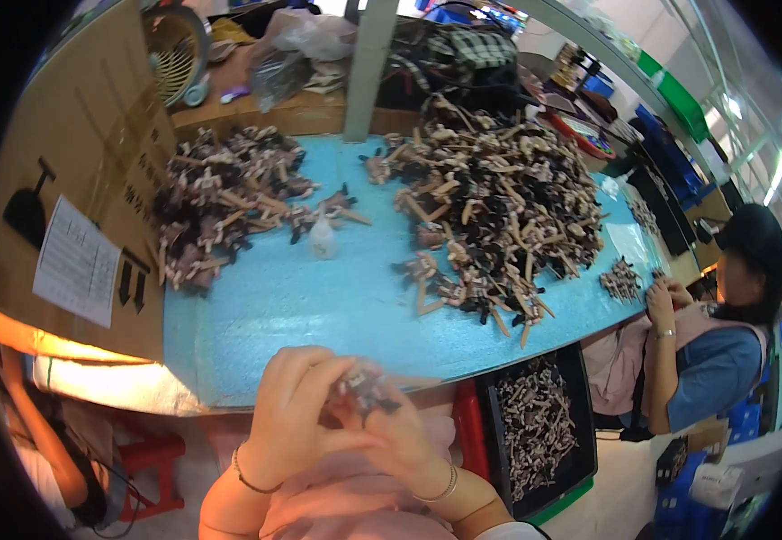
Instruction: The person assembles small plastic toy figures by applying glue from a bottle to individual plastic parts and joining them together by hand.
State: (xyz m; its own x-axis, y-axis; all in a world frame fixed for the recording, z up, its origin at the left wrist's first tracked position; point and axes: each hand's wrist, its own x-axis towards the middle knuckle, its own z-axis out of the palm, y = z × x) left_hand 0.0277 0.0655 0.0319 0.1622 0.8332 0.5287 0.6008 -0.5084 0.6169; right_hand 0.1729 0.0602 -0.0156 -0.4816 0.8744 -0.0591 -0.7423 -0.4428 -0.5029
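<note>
Close to the table's front edge, my left hand [290,409] and my right hand [409,441] come together around a small toy figure [362,389]. It is greyish brown and black, somewhat blurred, and a tan limb-like piece points right from it. Fingers of both hands are closed on it, and my fingertips partly cover it. Beyond my hands is the blue tabletop [274,310]. A large heap of similar figures [499,207] lies at the back right, and a smaller heap [229,198] at the back left. Between them stands a small whitish bottle [322,239].
A tall cardboard box [76,198] walls off the left side. Below the table's right front edge, a black tray [589,423] holds many small parts beside a red stool [472,423]. A co-worker [715,333] sits at the right, handling pieces near a small pile [621,280].
</note>
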